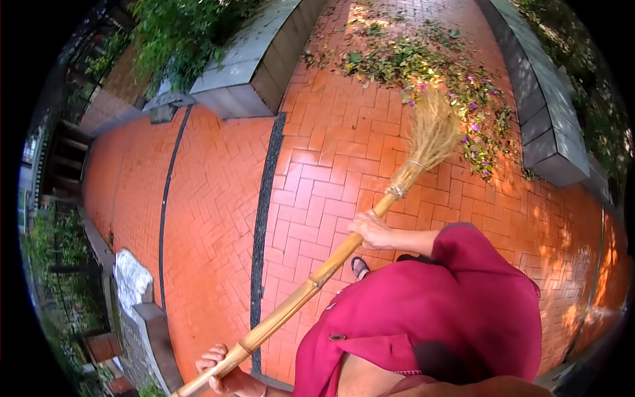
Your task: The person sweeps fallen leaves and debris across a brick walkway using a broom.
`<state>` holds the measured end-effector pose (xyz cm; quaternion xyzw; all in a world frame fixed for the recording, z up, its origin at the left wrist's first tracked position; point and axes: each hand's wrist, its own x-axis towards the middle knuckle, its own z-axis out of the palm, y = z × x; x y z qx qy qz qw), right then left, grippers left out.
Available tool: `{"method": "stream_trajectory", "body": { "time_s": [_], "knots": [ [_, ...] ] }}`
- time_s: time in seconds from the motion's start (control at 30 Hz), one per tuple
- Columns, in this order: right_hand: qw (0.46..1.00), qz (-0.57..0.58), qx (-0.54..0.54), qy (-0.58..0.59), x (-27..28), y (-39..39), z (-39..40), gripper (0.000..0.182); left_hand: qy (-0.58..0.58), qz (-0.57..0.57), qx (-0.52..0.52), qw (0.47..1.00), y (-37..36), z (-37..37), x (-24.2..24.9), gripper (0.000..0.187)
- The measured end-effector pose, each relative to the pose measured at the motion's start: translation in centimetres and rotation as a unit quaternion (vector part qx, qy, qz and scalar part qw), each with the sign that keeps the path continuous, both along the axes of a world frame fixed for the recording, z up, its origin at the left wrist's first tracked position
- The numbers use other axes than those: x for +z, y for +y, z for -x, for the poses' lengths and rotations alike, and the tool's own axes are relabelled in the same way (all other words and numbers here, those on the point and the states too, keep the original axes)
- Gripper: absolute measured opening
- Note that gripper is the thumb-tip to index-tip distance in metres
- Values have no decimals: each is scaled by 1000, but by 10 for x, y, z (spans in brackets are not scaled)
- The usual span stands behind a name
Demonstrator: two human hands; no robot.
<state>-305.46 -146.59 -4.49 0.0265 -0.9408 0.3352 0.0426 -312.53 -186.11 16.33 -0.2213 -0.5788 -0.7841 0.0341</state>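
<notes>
The broom (316,281) is held slantwise in front of the person's body, over red brick paving (211,218), its handle running from the lower left edge of the view up to the right. Its fanned straw bristles (433,129) lie at the edge of a spread of leaves (397,63), mixed with small purple petals (475,127); whether the bristle tips press on the bricks cannot be determined. Binding is visible where the bristles meet the handle. The right hand (372,229) is closed around the handle a little below this binding. The left hand (225,374) is clasped about the handle near the lower edge of the view, well apart from the right. A magenta garment (430,311) covers the torso, and a sandalled foot (359,267) shows beside the handle. The leaves extend between two low stone walls, the left wall (248,73) with green foliage (175,40) hanging beside it, the right wall (552,126) dappled with light. A dark strip (266,212) crosses the paving left of the broom. A pale rock (132,278) stands farther left.
</notes>
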Motion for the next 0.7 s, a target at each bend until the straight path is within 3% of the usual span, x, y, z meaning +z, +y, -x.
{"method": "stream_trajectory", "body": {
  "time_s": [0.07, 0.17, 0.23, 0.27, 0.37, 0.47, 0.57, 0.7],
  "knots": [
    [986, -57, -157, -4, -3, 35, -50, 25, -74, -54, -117, 989, 74, 58, -13, 29],
    [952, -73, -298, 18, -21, 72, -105, 25, -160, -157, -245, 943, 173, 106, -40, 22],
    [927, -103, -361, 14, -30, 100, -140, 22, -240, -168, -317, 902, 259, 111, -40, 15],
    [913, -87, -390, -81, -38, 114, -155, 21, -256, -141, -358, 887, 297, 115, -49, 15],
    [886, -53, -446, -119, -68, 152, -184, 25, -296, -86, -436, 845, 400, 104, -62, 16],
    [882, 14, -447, -150, -88, 189, -172, 28, -285, -35, -429, 856, 454, 101, -53, 16],
    [904, -11, -418, -84, -107, 229, -98, 20, -254, -44, -390, 884, 463, 125, -25, 18],
    [944, 76, -319, 42, -117, 315, 20, 14, -144, -28, -270, 952, 459, 127, 14, 23]
  ]
}}
